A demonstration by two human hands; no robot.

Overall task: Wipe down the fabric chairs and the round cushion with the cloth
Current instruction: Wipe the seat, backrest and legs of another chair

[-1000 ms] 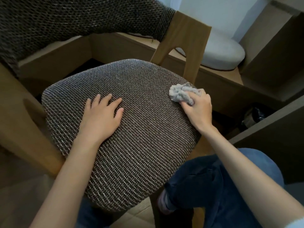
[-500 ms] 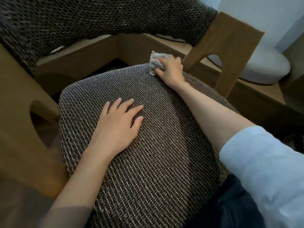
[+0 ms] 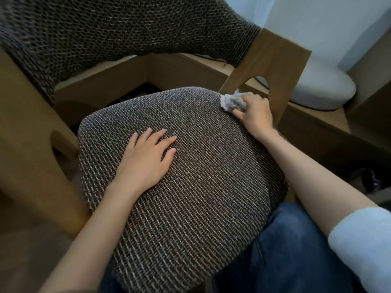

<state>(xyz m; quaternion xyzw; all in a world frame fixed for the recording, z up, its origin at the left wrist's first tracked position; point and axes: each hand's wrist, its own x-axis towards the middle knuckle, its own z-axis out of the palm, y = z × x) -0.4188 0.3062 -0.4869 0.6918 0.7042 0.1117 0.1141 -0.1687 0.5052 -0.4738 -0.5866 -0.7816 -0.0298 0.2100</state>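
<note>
Right hand point(image 3: 255, 116) has its fingers clamped on the balled cloth point(image 3: 232, 101) at the seat's point(image 3: 190, 197) far-right edge — left hand point(image 3: 146, 160) lies flat mid-seat, fingers spread apart.

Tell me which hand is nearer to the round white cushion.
Right. The right hand grips the cloth at the back right corner of the seat, beside the wooden post, the round cushion beyond. The left hand lies flat on the middle of the seat, farther off.
</note>
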